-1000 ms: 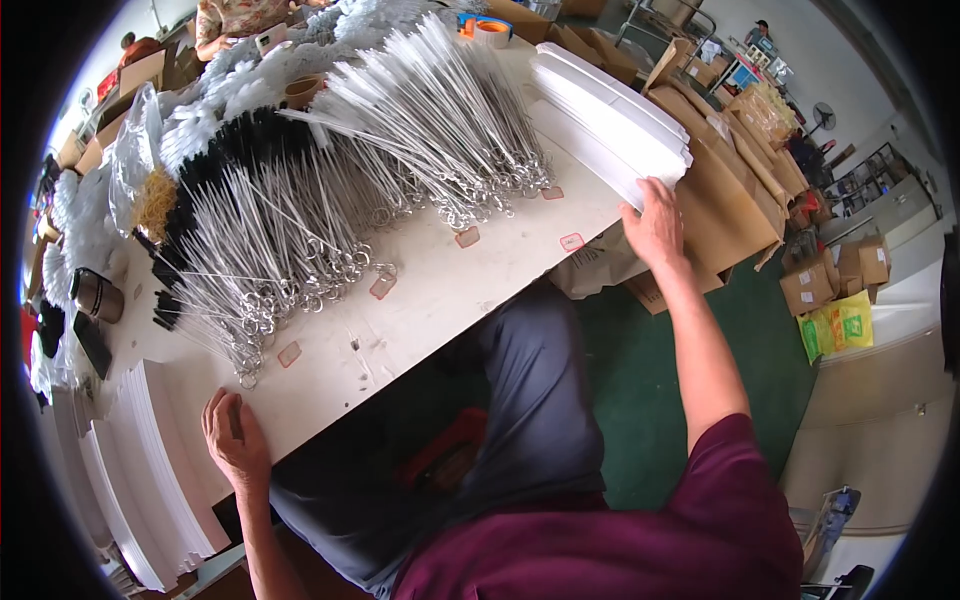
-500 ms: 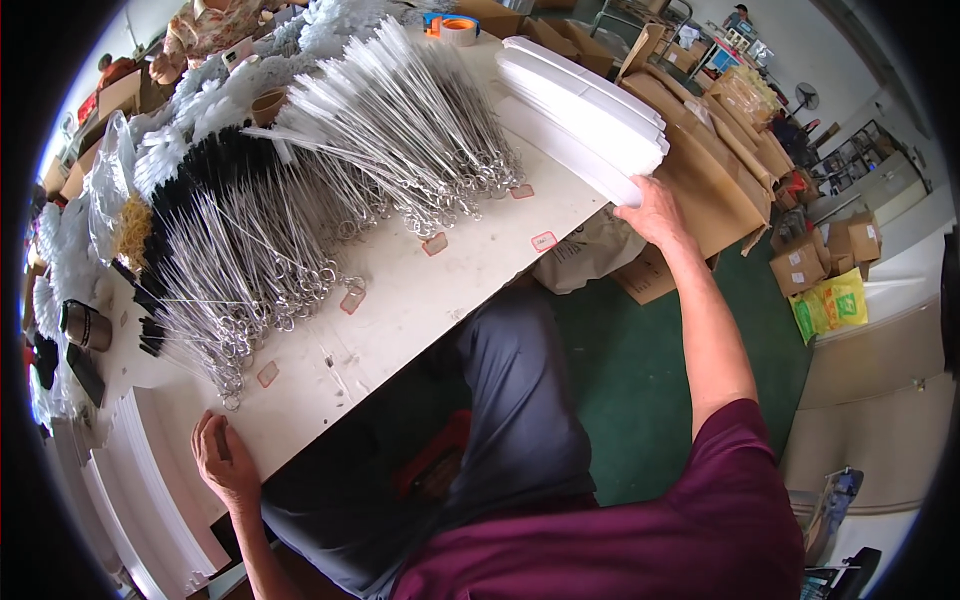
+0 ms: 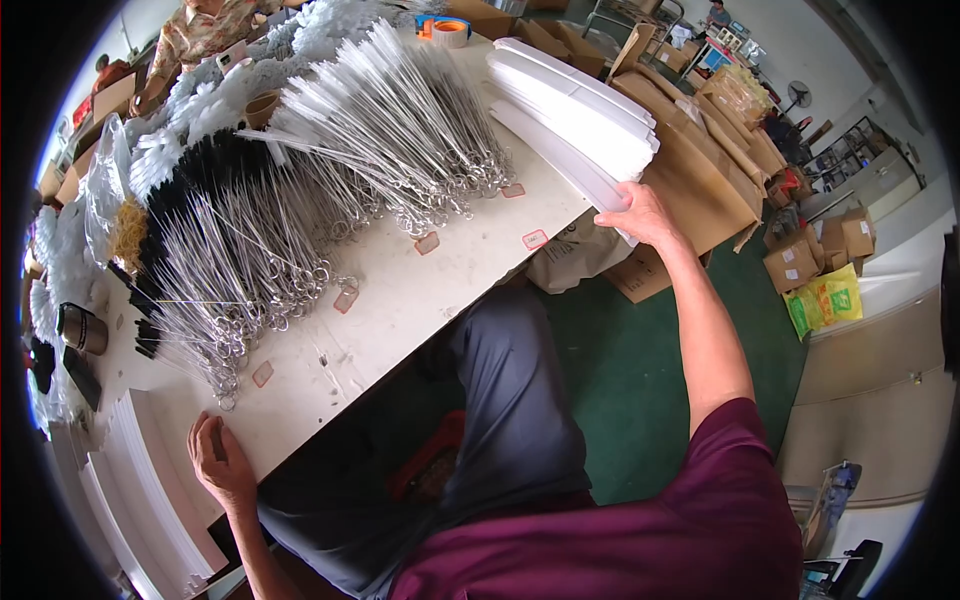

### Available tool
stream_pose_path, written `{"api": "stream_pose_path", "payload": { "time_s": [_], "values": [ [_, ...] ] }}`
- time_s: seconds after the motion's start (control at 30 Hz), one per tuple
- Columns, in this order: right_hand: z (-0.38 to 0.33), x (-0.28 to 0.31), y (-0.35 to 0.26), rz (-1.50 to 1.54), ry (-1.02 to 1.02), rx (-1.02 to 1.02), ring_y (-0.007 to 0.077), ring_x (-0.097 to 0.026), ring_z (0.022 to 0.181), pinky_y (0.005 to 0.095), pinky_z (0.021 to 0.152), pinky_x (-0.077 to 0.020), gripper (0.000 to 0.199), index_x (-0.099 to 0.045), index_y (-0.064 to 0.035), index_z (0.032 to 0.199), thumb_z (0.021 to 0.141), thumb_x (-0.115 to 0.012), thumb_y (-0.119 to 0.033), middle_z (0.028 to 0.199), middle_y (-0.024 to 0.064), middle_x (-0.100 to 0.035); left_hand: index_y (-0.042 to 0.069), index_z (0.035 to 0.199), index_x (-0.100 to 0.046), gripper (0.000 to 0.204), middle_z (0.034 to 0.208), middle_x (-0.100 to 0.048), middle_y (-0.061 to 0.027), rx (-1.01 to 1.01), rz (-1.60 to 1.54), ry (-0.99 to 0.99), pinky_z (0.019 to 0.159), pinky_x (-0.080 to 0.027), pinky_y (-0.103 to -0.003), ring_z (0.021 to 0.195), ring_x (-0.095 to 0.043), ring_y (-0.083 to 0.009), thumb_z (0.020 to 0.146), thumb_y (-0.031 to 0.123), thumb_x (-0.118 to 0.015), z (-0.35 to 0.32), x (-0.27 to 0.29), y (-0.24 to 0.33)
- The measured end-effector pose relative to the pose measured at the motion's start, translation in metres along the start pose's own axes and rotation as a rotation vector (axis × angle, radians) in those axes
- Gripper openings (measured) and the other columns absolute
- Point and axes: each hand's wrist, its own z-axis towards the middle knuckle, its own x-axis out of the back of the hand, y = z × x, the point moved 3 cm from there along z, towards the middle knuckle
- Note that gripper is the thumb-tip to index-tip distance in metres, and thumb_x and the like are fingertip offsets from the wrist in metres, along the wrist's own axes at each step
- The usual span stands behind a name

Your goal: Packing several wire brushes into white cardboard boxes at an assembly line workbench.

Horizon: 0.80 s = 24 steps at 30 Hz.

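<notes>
At the table's right end my right hand [image 3: 645, 216] is closed on the near end of a long thin white strip [image 3: 562, 152], with thumb and fingers pinching it. The strip lies along the left side of a stack of long white folded strips [image 3: 575, 100]; whether they are paper or plastic I cannot tell. My left hand [image 3: 222, 462] rests at the table's front left edge with its fingers loosely bent and nothing visible in them. Nearest to it are wire-handled brushes [image 3: 245, 265] with ring ends and black bristles. Similar brushes with white bristles [image 3: 400, 120] lie farther right.
White panels [image 3: 150, 490] stand left of my left hand. A tumbler [image 3: 83, 328] and a tape roll [image 3: 449, 33] are on the table [image 3: 400, 290]. Open cardboard boxes [image 3: 690, 160] adjoin its right end. A person [image 3: 205, 40] sits across the table.
My right hand has shifted slightly left, and the strip it holds now stands a little apart from the stack. The left hand stays at the table edge.
</notes>
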Motion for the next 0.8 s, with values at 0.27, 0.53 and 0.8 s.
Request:
{"api": "stream_pose_path", "payload": {
  "time_s": [0.27,0.53,0.8],
  "values": [
    [-0.017,0.002,-0.018,-0.013,0.118,0.016,0.0338,-0.058,0.127,0.0413,0.106,-0.0494,0.087,-0.060,0.0036,0.135,0.067,-0.091,-0.041,0.138,0.0231,-0.053,-0.003,0.111,-0.069,0.018,0.122,-0.070,-0.0200,0.001,0.001,0.004,0.102,-0.050,-0.043,0.114,-0.066,-0.0360,0.093,0.001,-0.066,-0.001,0.001,-0.001],
    [-0.052,-0.004,-0.035,0.381,0.216,0.112,0.0296,-0.060,0.119,0.0408,0.102,-0.0500,0.078,-0.063,0.0039,0.130,0.072,-0.089,-0.040,0.130,0.0209,-0.058,-0.002,0.108,-0.070,0.016,0.120,-0.070,-0.0195,0.010,-0.047,0.027,0.101,-0.051,-0.043,0.113,-0.067,-0.0359,0.093,0.001,-0.066,0.000,-0.003,0.005],
    [-0.148,-0.035,-0.187,0.319,0.189,1.002,0.0380,-0.062,0.118,0.0434,0.102,-0.0516,0.067,-0.057,-0.0001,0.129,0.074,-0.088,-0.024,0.126,0.0195,-0.062,-0.002,0.108,-0.069,0.020,0.109,-0.072,-0.0208,-0.290,-0.003,0.131,0.100,-0.053,-0.051,0.105,-0.069,-0.0420,0.088,-0.004,-0.065,-0.013,0.038,0.050]
  ]
}}
